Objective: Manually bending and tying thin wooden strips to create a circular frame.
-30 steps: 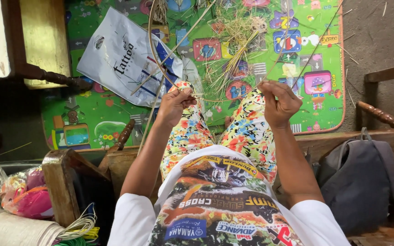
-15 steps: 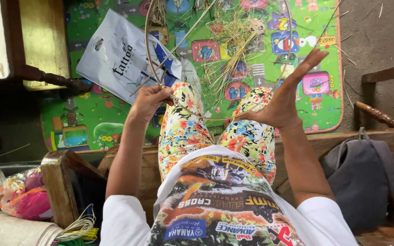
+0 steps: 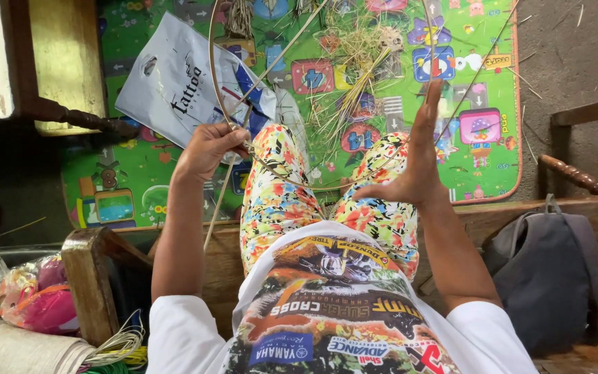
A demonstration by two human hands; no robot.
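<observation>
- The left hand is closed tight around a thin bent cane hoop, and it also pinches a straight stick where the two cross.
- The hoop sits just above the flowery trousers, over the knees, in front of the person.
- The hoop looks bare. No weaving shows on it, so the work seems to be near its start, with most of it left.
- The hoop curves up on the left, dips low over the knees, then climbs again on the right. It stands taller than it is wide, so its long way runs away from the person, toward the green play mat.
- The loose straw pile lies on the mat, well apart from both hands.
- The right hand is open, with flat fingers together, pressing against the right side of the hoop. It grips nothing.
</observation>
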